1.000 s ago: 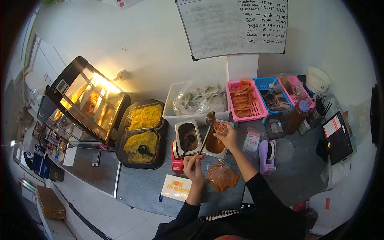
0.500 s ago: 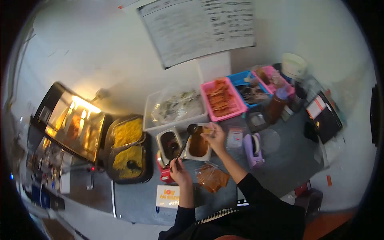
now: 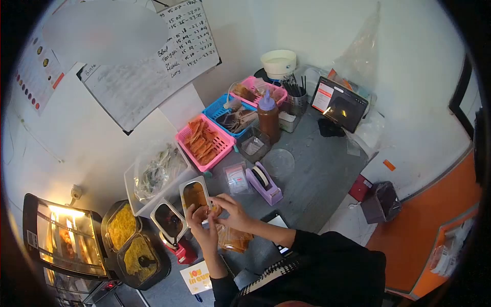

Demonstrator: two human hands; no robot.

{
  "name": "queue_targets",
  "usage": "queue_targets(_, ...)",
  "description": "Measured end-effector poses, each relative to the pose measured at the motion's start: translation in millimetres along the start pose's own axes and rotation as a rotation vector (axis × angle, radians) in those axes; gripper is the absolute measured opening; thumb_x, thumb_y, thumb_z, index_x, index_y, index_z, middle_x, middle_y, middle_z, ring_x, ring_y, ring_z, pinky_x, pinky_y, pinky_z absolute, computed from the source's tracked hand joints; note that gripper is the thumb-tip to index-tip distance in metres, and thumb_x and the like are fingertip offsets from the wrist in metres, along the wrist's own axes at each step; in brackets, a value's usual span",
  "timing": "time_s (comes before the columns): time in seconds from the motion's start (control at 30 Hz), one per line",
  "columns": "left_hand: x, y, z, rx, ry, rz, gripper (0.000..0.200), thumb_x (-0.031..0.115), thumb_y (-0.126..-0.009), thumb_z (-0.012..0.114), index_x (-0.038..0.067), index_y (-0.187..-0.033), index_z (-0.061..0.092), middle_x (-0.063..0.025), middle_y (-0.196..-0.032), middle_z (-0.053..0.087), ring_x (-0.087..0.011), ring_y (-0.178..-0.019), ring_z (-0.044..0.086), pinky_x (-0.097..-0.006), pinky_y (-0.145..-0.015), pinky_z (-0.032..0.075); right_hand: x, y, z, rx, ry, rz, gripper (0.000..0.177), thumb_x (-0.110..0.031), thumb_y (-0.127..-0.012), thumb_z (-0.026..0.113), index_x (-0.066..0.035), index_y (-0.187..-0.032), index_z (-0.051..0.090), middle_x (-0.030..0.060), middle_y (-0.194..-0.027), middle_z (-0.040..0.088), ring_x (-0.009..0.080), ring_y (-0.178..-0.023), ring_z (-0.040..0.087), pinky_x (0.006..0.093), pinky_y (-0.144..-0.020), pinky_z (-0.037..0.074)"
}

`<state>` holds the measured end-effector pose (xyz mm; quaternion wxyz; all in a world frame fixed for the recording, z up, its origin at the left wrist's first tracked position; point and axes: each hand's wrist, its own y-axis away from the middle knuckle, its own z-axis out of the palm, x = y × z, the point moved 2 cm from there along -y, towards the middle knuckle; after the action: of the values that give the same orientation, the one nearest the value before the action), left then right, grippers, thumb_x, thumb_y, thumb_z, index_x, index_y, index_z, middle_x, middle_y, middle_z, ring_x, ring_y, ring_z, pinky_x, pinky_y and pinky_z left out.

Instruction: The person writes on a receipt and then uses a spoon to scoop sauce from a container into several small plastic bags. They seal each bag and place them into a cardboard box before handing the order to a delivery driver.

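While left hand (image 3: 201, 231) and right hand (image 3: 231, 212) pinch pouch (image 3: 215, 210), both closed on its top edge; likely light, floppy, slick; hold by rim, upright.

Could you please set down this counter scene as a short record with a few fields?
view: head camera, looking down on a grey counter
left hand: pinching a small pouch, orange inside
right hand: pinching the same pouch
behind hands: tub of orange-brown sauce, tub of dark sauce
beside right wrist: filled pouches
right of tubs: purple tape dispenser
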<state>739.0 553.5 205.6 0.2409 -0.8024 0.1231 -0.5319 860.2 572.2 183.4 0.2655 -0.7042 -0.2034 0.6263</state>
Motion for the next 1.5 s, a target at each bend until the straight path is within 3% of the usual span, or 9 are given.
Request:
queue_targets(0.07,-2.8,5.0,0.4,-0.051,-0.037,0.082,0.037,-0.009,-0.078,0.051,-0.001,-0.112,0.039,-0.0107,-0.087,0.057,-0.0146,-0.078,0.057,-0.0233,-0.069,0.045,-8.4,4.1,-15.6,-0.012,0.031,0.006,0.04,-0.007,-0.065,0.071,-0.001,-0.102,0.055,0.0089,-0.091,0.054,0.0172,-0.083,0.056,0.0264,-0.068,0.045)
queue_targets(0.2,2.9,36.1,0.9,-0.018,0.261,-0.053,0.032,-0.007,-0.075,0.058,-0.002,-0.103,0.045,-0.013,-0.093,0.057,-0.0167,-0.081,0.058,-0.0265,-0.072,0.047,-3.6,22.3,-28.0,0.015,-0.177,0.131,0.003,0.0,-0.077,0.057,0.001,-0.08,0.056,0.0078,-0.079,0.056,0.0153,-0.071,0.058,0.0256,-0.065,0.046)
queue_targets(0.47,-16.5,73.4,6.8,-0.004,0.365,-0.187,0.026,-0.008,-0.073,0.057,0.001,-0.093,0.043,-0.0066,-0.084,0.051,-0.0114,-0.077,0.052,-0.0223,-0.068,0.044,-7.3,66.0,-38.4,0.023,-0.08,0.229,0.002,0.003,-0.076,0.055,0.001,-0.077,0.054,0.0067,-0.077,0.056,0.0155,-0.073,0.056,0.026,-0.067,0.045)
queue_targets(0.57,-14.0,71.5,11.5,-0.021,0.375,-0.053,0.029,-0.006,-0.076,0.056,0.002,-0.097,0.037,-0.0065,-0.081,0.049,-0.0129,-0.072,0.051,-0.0247,-0.07,0.043,-14.3,74.1,-47.3,-0.001,-0.06,0.202,0.004,0.001,-0.076,0.055,0.0,-0.08,0.052,0.0069,-0.079,0.054,0.0167,-0.075,0.055,0.0274,-0.067,0.043)
queue_targets(0.73,15.3,68.6,38.3,-0.407,0.468,-0.054,0.04,0.001,-0.076,0.058,0.006,-0.103,0.029,-0.0064,-0.073,0.049,-0.0135,-0.069,0.05,-0.0239,-0.065,0.04,-26.1,102.0,-77.3,-0.115,-0.089,0.304,0.011,-0.008,-0.083,0.053,0.001,-0.089,0.052,0.0095,-0.085,0.053,0.018,-0.081,0.054,0.0303,-0.07,0.043)
queue_targets(0.87,14.4,90.4,88.1,-0.632,0.59,-0.019,0.04,-0.007,-0.073,0.056,0.006,-0.099,0.028,-0.0081,-0.075,0.05,-0.0143,-0.07,0.05,-0.0238,-0.065,0.041,-46.2,142.3,-117.5,0.122,0.123,0.301,0.015,-0.012,-0.082,0.055,0.002,-0.089,0.053,0.0105,-0.087,0.053,0.0192,-0.078,0.055,0.0302,-0.068,0.044)
queue_targets(1.1,110.0,153.9,135.4,-0.937,0.493,0.016,0.037,-0.006,-0.073,0.057,0.007,-0.095,0.03,-0.0067,-0.079,0.047,-0.0144,-0.075,0.049,-0.0245,-0.069,0.039,-115.7,210.8,-197.9,0.313,0.157,0.401,0.014,-0.011,-0.08,0.058,0.001,-0.086,0.054,0.0082,-0.084,0.054,0.0156,-0.075,0.056,0.027,-0.064,0.045)
queue_targets(1.23,148.0,213.9,159.9,-0.935,0.598,0.105,0.035,-0.01,-0.073,0.055,0.007,-0.089,0.029,-0.0081,-0.08,0.046,-0.0153,-0.075,0.05,-0.029,-0.074,0.04,-154.2,263.2,-250.1,0.294,0.234,0.304,0.012,-0.011,-0.08,0.059,0.0,-0.082,0.055,0.0073,-0.08,0.054,0.0161,-0.074,0.055,0.0269,-0.062,0.044)
queue_targets(1.5,278.9,376.1,203.0,-0.899,0.798,-0.14,0.044,-0.007,-0.069,0.064,0.009,-0.094,0.032,-0.005,-0.074,0.048,-0.0109,-0.069,0.049,-0.0237,-0.065,0.043,-274.6,409.4,-376.0,0.363,0.423,0.132,0.009,-0.011,-0.077,0.061,-0.004,-0.08,0.057,0.0056,-0.079,0.056,0.0214,-0.074,0.053,0.0322,-0.067,0.04)
